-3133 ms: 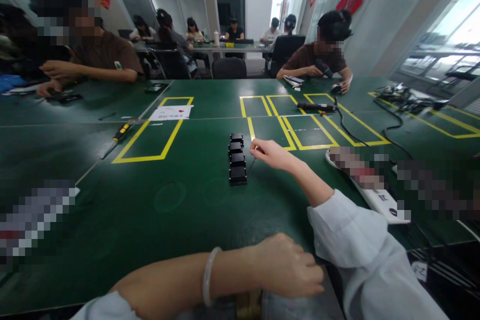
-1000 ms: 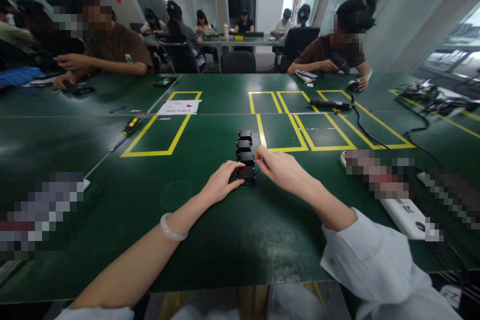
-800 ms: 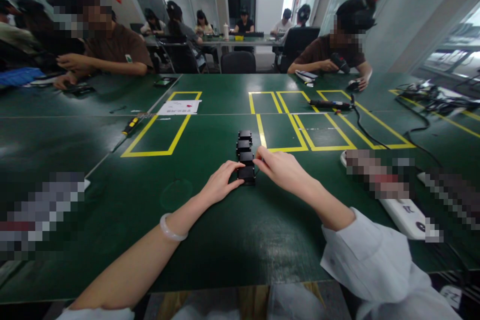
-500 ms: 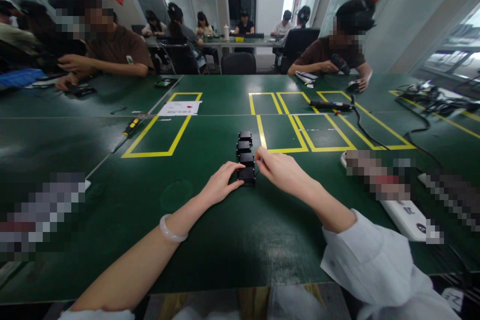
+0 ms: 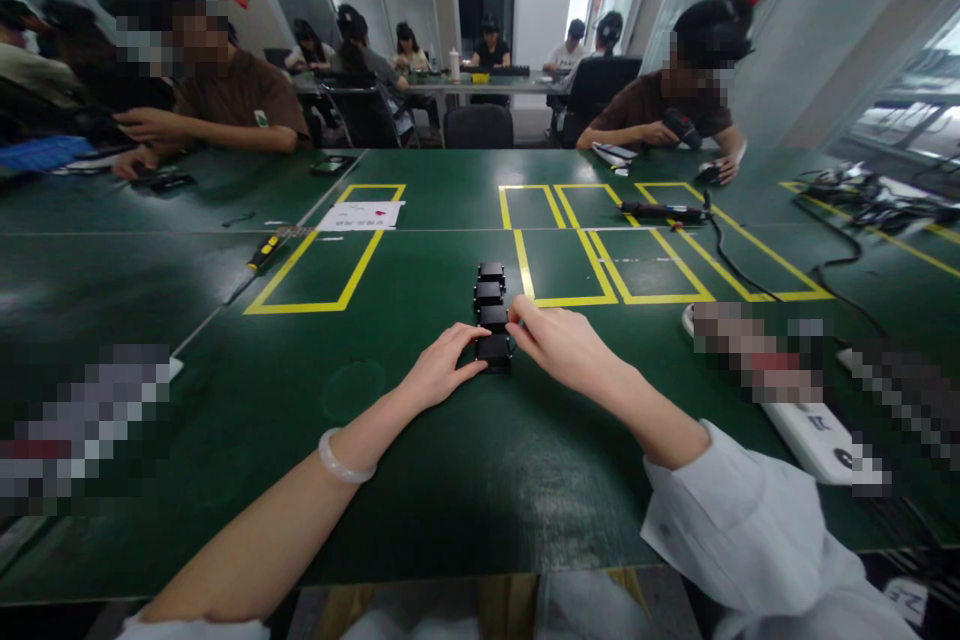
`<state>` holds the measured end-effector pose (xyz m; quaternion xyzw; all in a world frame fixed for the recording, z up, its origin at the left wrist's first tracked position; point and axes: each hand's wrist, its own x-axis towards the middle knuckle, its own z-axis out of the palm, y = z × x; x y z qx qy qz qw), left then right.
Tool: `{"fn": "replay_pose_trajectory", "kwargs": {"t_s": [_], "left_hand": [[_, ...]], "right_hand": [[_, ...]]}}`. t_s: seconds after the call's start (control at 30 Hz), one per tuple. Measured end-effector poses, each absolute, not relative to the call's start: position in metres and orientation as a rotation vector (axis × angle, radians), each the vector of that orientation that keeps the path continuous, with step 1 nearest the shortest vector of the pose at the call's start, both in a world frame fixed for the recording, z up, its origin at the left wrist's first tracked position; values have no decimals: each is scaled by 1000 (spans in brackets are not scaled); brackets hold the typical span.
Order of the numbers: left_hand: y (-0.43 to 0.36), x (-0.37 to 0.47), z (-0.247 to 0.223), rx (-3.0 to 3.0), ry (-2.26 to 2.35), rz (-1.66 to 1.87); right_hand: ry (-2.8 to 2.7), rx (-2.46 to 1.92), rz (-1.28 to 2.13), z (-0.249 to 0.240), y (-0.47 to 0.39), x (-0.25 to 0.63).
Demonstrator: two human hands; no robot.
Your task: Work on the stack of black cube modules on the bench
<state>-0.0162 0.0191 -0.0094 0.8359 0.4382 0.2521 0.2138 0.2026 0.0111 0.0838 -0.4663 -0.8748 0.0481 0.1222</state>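
Several small black box-shaped blocks (image 5: 490, 293) stand in a row running away from me on the green table. My left hand (image 5: 446, 365) has its thumb and fingertips on the left side of the nearest black block (image 5: 493, 351), steadying it against the table. On the other side, my right hand (image 5: 562, 340) is closed in a pinch at the right edge of that block, close to the second one. What lies between its fingertips is too small and hidden to make out.
Yellow tape rectangles (image 5: 566, 301) mark the green table (image 5: 420, 510). A white power strip (image 5: 806, 435) is on the right, with cables beyond. A black electric screwdriver (image 5: 660, 212), a yellow-black tool (image 5: 264, 251) and a paper sheet (image 5: 364, 216) lie farther off. Co-workers sit opposite.
My right hand has shifted slightly left, its fingertips now nearer the nearest block's right edge. The left hand and the blocks stay where they were.
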Motion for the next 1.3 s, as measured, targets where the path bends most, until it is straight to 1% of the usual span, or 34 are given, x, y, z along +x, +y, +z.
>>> {"fn": "replay_pose_trajectory", "kwargs": {"t_s": [0.1, 0.33, 0.53, 0.77, 1.0, 1.3], "left_hand": [[19, -16, -9, 2321, 1223, 690], [19, -16, -6, 2330, 1227, 658], [19, -16, -7, 2329, 1225, 680], [18, -15, -6, 2340, 1227, 646], [19, -16, -7, 2340, 1231, 651], [19, -16, -7, 2333, 1235, 647]], "right_hand": [[-2569, -1409, 112, 83, 12, 201], [-2535, -1319, 152, 81, 12, 203], [-2553, -1369, 94, 82, 11, 199], [-2527, -1331, 145, 77, 14, 202], [-2550, -1404, 77, 79, 14, 201], [-2543, -1376, 105, 80, 14, 203]]}}
